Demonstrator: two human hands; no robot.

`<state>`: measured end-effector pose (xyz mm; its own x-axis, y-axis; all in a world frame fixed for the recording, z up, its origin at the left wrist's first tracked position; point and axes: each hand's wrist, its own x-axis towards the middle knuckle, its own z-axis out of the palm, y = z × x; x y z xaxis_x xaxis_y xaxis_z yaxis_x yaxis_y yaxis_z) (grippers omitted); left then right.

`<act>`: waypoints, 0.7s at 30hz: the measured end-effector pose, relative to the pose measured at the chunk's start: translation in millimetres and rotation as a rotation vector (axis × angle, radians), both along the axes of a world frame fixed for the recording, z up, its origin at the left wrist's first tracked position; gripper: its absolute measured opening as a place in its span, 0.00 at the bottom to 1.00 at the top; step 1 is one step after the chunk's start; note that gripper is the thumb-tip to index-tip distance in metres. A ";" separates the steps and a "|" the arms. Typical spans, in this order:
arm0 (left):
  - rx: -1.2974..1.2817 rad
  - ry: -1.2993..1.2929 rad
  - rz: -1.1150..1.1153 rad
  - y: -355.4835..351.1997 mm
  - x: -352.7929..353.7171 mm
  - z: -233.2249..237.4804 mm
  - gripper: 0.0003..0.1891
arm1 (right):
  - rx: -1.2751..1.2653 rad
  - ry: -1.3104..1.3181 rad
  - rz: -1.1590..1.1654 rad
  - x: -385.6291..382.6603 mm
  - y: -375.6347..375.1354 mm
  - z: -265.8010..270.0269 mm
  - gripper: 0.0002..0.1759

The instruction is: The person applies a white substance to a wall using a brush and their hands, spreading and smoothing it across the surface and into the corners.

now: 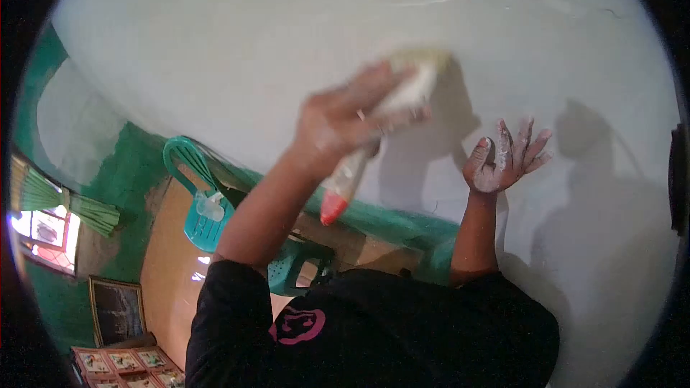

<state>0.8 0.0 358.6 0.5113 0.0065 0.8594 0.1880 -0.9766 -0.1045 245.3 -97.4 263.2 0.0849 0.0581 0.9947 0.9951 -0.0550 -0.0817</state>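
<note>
My left hand (341,118) is wrapped round a paintbrush (348,176) and is smeared by motion. The handle is pale with a red tip that sticks out below my fist. Its wide, yellowish bristle end is up against the pale wall (266,57), with a dark shadow beside it. To the right, my right hand (502,162) is raised in front of the same wall, fingers spread and holding nothing. White powder or paint coats its fingers and knuckles, and white specks mark my left hand too.
A green plastic chair (208,219) with a clear plastic cup (210,206) on it stands at the left. A green stool (295,266) is close by my body. Farther off are a curtained window (54,237) and a framed picture (117,310). Cracks run along the upper wall.
</note>
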 end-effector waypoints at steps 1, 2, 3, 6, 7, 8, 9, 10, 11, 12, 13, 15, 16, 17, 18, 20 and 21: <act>-0.006 -0.004 0.010 8.6 1.6 9.6 0.23 | 0.001 -0.025 -0.001 0.2 0.1 0.2 0.18; 0.056 -0.170 0.023 16.8 3.5 19.6 0.23 | -0.003 -0.027 0.005 0.1 0.8 0.0 0.18; 0.121 -0.335 0.034 20.5 4.7 23.7 0.23 | 0.004 -0.031 0.016 0.6 1.0 -0.4 0.18; 0.065 -0.193 0.010 20.7 5.3 -4.7 0.21 | 0.007 -0.027 0.010 0.5 -0.4 1.0 0.18; -0.007 -0.017 0.050 6.0 -0.3 -11.9 0.19 | -0.002 -0.019 -0.001 -0.2 -1.1 -0.2 0.18; -0.093 0.133 -0.004 -5.4 -4.5 -18.2 0.18 | 0.004 -0.015 -0.009 -1.0 -2.1 -0.4 0.18; -0.141 0.276 -0.067 -12.9 -4.2 -19.1 0.17 | -0.007 -0.005 -0.017 -1.7 -2.7 0.3 0.18; -0.190 0.417 -0.127 -17.1 -2.8 -18.6 0.16 | -0.020 0.002 -0.021 -1.4 -2.7 0.3 0.18; -0.191 0.412 -0.126 -15.2 -3.0 -15.4 0.16 | -0.021 -0.002 -0.020 -0.7 -2.3 0.5 0.18; -0.214 0.392 -0.167 -10.6 -4.3 -10.8 0.16 | -0.001 -0.015 -0.009 -0.2 -1.6 0.2 0.18; -0.238 0.372 -0.205 -5.4 -6.5 -4.8 0.15 | 0.020 -0.027 0.005 -0.2 -0.3 -0.2 0.17; -0.134 0.194 -0.136 7.4 -11.4 22.9 0.15 | 0.007 -0.002 0.010 0.4 0.3 -3.0 0.17; -0.029 0.020 -0.077 13.8 -12.6 33.7 0.14 | -0.007 0.025 0.003 0.0 0.1 -4.1 0.17; -0.029 0.021 -0.075 20.3 -11.9 38.8 0.14 | -0.007 0.026 0.005 -1.2 0.4 -4.7 0.17; 0.044 -0.079 -0.039 25.9 -10.3 42.6 0.14 | -0.010 0.033 -0.008 -1.7 0.5 -5.1 0.17; 0.121 -0.178 -0.005 26.8 -7.9 39.0 0.14 | -0.010 0.041 -0.024 -1.6 0.6 -6.3 0.17; 0.082 -0.097 0.004 25.7 -4.6 26.1 0.14 | -0.019 0.037 -0.045 -0.9 2.3 -8.1 0.16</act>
<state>-3.8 25.7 384.6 0.4254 -0.0641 0.9027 0.2051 -0.9647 -0.1651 244.4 -95.1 255.0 0.1242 0.0720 0.9896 0.9880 -0.1012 -0.1167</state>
